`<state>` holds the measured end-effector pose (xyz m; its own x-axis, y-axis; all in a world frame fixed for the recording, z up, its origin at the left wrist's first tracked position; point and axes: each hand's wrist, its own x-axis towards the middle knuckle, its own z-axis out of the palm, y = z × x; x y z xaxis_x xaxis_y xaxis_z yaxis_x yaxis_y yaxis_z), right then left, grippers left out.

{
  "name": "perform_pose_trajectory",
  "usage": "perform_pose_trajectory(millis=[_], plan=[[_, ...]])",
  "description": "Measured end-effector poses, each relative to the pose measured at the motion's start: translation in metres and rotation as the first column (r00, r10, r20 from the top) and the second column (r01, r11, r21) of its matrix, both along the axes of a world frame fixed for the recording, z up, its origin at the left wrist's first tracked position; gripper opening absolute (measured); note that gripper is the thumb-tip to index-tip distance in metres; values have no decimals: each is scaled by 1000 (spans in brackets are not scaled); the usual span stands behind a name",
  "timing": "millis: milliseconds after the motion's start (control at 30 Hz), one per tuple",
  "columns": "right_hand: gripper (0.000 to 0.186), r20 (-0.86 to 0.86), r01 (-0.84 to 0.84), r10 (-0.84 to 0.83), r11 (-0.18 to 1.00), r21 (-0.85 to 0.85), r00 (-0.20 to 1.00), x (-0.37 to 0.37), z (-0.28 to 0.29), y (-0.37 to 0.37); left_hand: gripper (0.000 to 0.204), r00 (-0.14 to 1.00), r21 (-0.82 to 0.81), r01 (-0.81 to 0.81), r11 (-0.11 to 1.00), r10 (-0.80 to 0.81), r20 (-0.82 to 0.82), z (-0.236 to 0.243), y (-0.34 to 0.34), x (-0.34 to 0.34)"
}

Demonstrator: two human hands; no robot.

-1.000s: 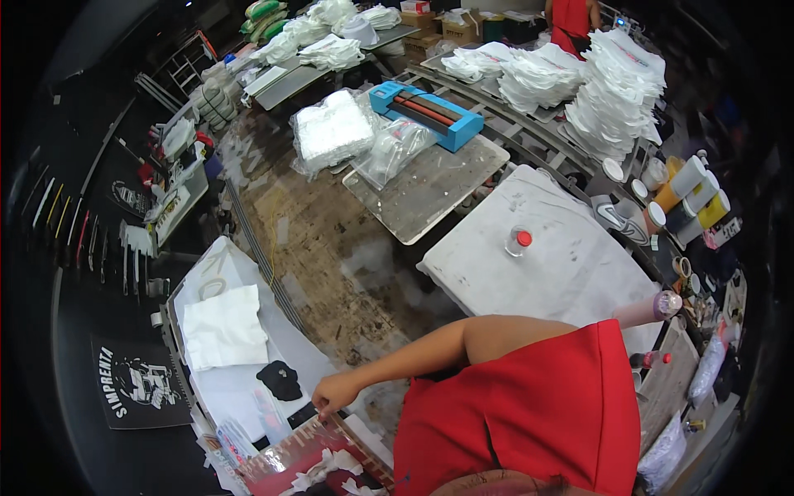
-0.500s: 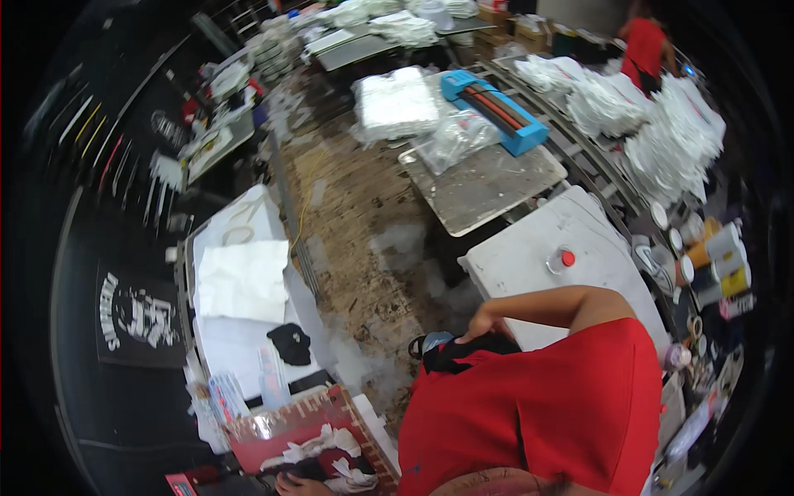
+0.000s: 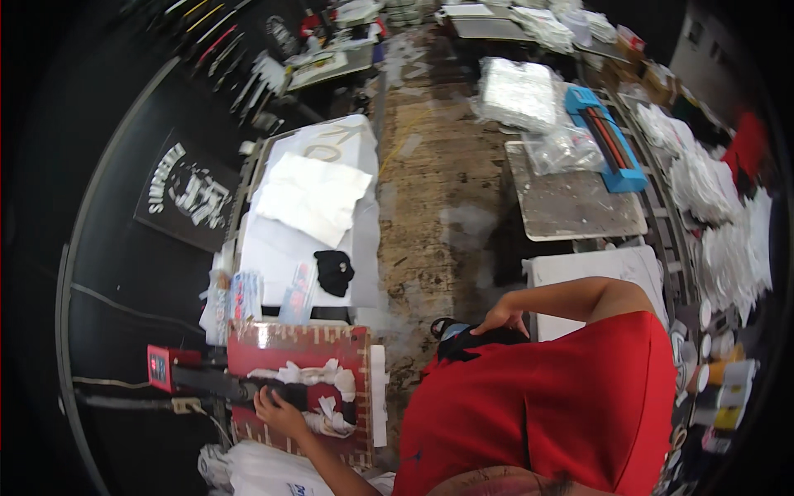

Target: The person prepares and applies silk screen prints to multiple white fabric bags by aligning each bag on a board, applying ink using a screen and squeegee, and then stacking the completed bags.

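Observation:
My left hand point(image 3: 279, 413) rests with fingers apart on the black arm point(image 3: 227, 384) of a heat press, beside its red control box point(image 3: 169, 369). Its red platen point(image 3: 298, 339) carries tape strips and white wrappings around a black pad. My right hand point(image 3: 500, 317), at my hip, has its fingers bent onto black fabric point(image 3: 492, 339) below my red top point(image 3: 538, 397); what lies under the fingertips is hidden. Ahead of the press, a black cloth piece point(image 3: 333, 273) and a folded white cloth point(image 3: 310, 198) lie on a covered board point(image 3: 265, 140).
A wooden floor aisle point(image 3: 422, 182) runs ahead. At right stand a covered platen point(image 3: 595, 264), a grey board point(image 3: 571, 215) with a blue machine point(image 3: 604, 132) and bagged goods point(image 3: 517, 91), stacked white garments point(image 3: 728, 248) and containers point(image 3: 715, 372). A person in red point(image 3: 744, 140) is at far right.
My view has swung left toward the press. My right hand moved from the press's edge to my hip a second ago, and my left hand has come into view on the press arm.

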<state>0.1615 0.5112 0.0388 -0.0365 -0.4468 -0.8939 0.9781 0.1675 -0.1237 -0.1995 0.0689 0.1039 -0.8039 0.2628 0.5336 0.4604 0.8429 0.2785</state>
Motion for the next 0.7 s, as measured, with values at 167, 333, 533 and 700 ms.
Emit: perform_pose_trajectory(millis=[167,333,533,700], plan=[[82,-254,-599,736,665,446,628,-122,-8,-24,32,999,38,-34,999,33,37,5,5,5],[30,-949,110,233,971,214,-214,-255,67,-170,41,997,103,-69,992,65,45,6,-2,10],[34,-769,18,223,964,265,-600,-299,21,-253,39,1000,114,-4,993,2,23,9,24,-4],[42,-669,85,335,922,377,-663,-282,25,-269,44,940,74,-281,957,289,-182,-2,-5,7]])
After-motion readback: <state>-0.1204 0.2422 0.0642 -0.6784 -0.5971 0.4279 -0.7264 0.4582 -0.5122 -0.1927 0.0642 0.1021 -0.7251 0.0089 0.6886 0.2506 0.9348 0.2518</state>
